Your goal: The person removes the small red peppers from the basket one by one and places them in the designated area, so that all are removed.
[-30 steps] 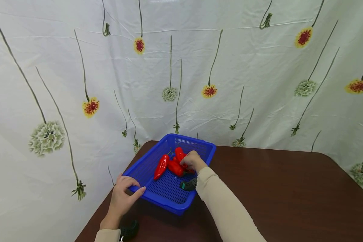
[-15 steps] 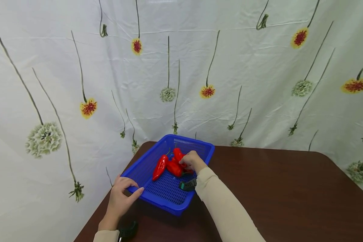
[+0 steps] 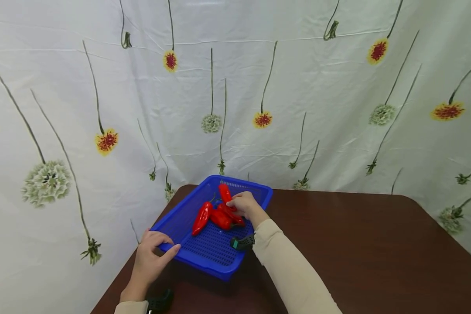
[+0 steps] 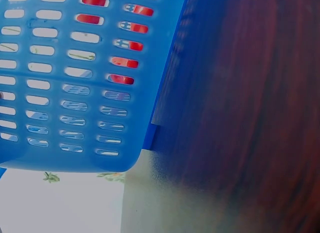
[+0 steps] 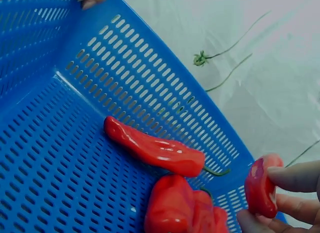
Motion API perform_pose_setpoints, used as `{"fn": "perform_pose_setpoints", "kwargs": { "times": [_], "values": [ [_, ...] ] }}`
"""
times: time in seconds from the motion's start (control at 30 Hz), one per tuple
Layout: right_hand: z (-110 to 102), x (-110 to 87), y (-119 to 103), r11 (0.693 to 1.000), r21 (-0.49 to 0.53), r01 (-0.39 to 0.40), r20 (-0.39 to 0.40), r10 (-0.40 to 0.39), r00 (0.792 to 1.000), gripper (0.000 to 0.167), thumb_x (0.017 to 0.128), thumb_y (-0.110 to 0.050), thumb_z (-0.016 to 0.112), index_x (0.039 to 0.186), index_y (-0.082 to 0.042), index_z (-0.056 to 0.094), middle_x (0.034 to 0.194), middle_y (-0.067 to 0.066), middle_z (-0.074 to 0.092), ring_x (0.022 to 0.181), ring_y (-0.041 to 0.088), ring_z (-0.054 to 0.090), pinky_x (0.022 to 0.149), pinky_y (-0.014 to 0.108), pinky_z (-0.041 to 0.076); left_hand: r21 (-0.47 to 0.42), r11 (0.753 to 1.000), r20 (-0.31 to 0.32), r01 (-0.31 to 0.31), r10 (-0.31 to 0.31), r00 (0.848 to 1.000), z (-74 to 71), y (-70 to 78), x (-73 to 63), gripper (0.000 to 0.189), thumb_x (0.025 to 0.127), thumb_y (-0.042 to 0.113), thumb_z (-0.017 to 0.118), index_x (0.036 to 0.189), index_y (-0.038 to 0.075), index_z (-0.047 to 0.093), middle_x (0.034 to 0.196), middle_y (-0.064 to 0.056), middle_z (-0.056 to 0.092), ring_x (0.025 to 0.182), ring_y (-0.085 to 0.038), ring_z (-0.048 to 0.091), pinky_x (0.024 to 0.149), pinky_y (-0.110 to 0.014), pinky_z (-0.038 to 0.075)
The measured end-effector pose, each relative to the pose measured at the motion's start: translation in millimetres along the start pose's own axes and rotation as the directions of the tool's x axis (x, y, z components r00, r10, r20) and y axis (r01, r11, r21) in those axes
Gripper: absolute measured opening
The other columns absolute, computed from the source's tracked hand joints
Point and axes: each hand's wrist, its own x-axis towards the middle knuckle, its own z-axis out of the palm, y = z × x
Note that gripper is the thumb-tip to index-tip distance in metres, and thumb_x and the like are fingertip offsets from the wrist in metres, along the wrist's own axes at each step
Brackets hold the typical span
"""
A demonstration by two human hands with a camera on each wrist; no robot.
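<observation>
A blue plastic basket (image 3: 204,263) with perforated walls sits at an angle on the table. My left hand (image 3: 147,257) grips its near left corner, thumb on the front rim and fingers over the left side. Inside the basket, my right hand (image 3: 246,205) pinches a glossy red pepper (image 3: 225,193) between thumb and fingers; the right wrist view shows this pepper (image 5: 260,188) raised above the others. A long red pepper (image 5: 155,150) with a green stem lies along the left side of the basket floor. Beside it rest more red peppers (image 3: 221,220), partly overlapping.
The dark brown wooden table (image 3: 337,244) extends right of the basket. Behind and left of it hangs a white cloth (image 3: 235,109) printed with flowers. A black wrist strap (image 3: 241,243) on my right arm overlaps the basket's near right side.
My right hand has lifted the pinched pepper slightly up from the pile, uncovering more of the peppers below. The left hand keeps its hold. The head view has turned a little to the right.
</observation>
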Motion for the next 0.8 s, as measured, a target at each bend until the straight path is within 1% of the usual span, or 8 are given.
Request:
{"fn": "perform_pose_setpoints", "kwargs": {
  "times": [0.2,0.37,0.47,0.53,0.63,0.8],
  "values": [
    [-1,-5.4,-10,0.999,0.032,0.043,0.016,-0.043,0.999,0.040,0.092,0.001,0.066,0.130,0.006,0.056,0.132,0.022,0.056,0.120,0.035,0.062,0.103,0.048,0.050,0.009,1.000,0.007,0.030,-0.030,1.000,-1.6,-0.9,-0.7,0.031,0.068,-0.004,0.084,0.073,0.020,0.065,0.073,0.000,0.067,0.087,0.000,0.047,0.106,-0.080,0.016],
    [-8,-11.6,-17,0.996,0.054,0.073,0.036,-0.075,0.997,0.042,0.093,0.001,0.064,0.133,0.008,0.054,0.133,0.024,0.056,0.125,0.039,0.058,0.105,0.050,0.048,0.018,0.999,0.010,0.042,-0.042,0.999,-0.9,-0.3,-0.7,0.031,0.068,-0.003,0.084,0.073,0.020,0.065,0.073,0.000,0.066,0.088,0.000,0.047,0.106,-0.080,0.016],
    [-13,-15.1,-19,0.994,0.074,0.082,0.041,-0.085,0.995,0.041,0.093,0.001,0.063,0.133,0.007,0.054,0.131,0.023,0.057,0.120,0.038,0.060,0.105,0.050,0.048,0.016,0.999,0.013,0.039,-0.039,0.999,-0.7,-0.3,-0.1,0.031,0.068,-0.003,0.084,0.073,0.020,0.065,0.073,0.000,0.066,0.088,0.001,0.047,0.106,-0.080,0.016],
    [-15,-16.7,-21,0.993,0.084,0.089,0.044,-0.093,0.995,0.041,0.093,0.000,0.064,0.133,0.007,0.055,0.130,0.022,0.058,0.113,0.032,0.062,0.105,0.049,0.048,0.014,0.999,0.012,0.033,-0.033,0.999,-0.7,-0.5,0.3,0.031,0.068,-0.003,0.084,0.073,0.020,0.065,0.073,0.000,0.066,0.088,0.001,0.047,0.106,-0.080,0.016],
    [-17,-20.5,-26,0.990,0.106,0.094,0.061,-0.101,0.993,0.042,0.093,-0.001,0.064,0.133,0.006,0.055,0.131,0.021,0.058,0.105,0.025,0.060,0.106,0.048,0.048,0.008,1.000,0.007,0.021,-0.021,1.000,-1.0,-0.8,0.7,0.031,0.067,-0.005,0.083,0.073,0.020,0.065,0.073,-0.001,0.066,0.088,0.001,0.047,0.105,-0.081,0.016],
    [-19,-29.3,-35,0.985,0.126,0.114,0.068,-0.123,0.990,0.041,0.094,-0.001,0.063,0.133,0.005,0.055,0.132,0.022,0.057,0.100,0.023,0.059,0.106,0.048,0.048,0.002,1.000,0.004,0.008,-0.008,1.000,-0.8,-0.4,0.9,0.030,0.067,-0.005,0.083,0.073,0.018,0.065,0.073,-0.002,0.066,0.088,0.002,0.047,0.104,-0.082,0.016]
  ]
}}
